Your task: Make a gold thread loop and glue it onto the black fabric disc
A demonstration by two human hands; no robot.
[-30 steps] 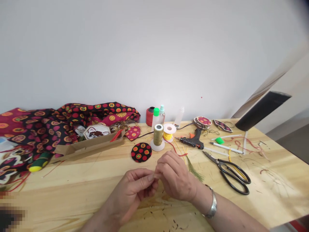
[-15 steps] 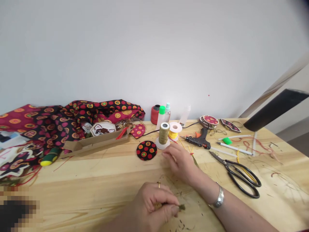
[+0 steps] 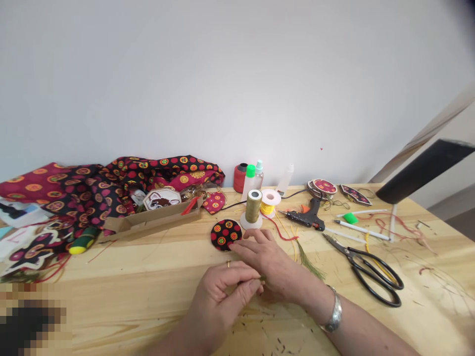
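Note:
My left hand (image 3: 222, 291) and my right hand (image 3: 267, 262) meet low over the wooden table (image 3: 141, 277). The left fingers pinch together on something small and greenish that I cannot make out. The right hand curls beside them, its fingertips touching the left fingertips. Just beyond the hands lies a round black fabric disc (image 3: 225, 233) with red and yellow dots. An olive thread spool (image 3: 254, 207) and a yellow thread spool (image 3: 269, 201) stand behind it. A tuft of green threads (image 3: 309, 264) lies right of my right wrist.
Black scissors (image 3: 367, 269) and a black glue gun (image 3: 306, 217) lie to the right, with pens and loose threads. A cardboard tray (image 3: 148, 222) and patterned red-black fabric (image 3: 92, 188) fill the back left. Small bottles (image 3: 252, 178) stand by the wall. Thread clippings litter the near table.
Half a second ago my right hand reached toward the spools while the left stayed low. Now the right hand has come back and the two hands are together again.

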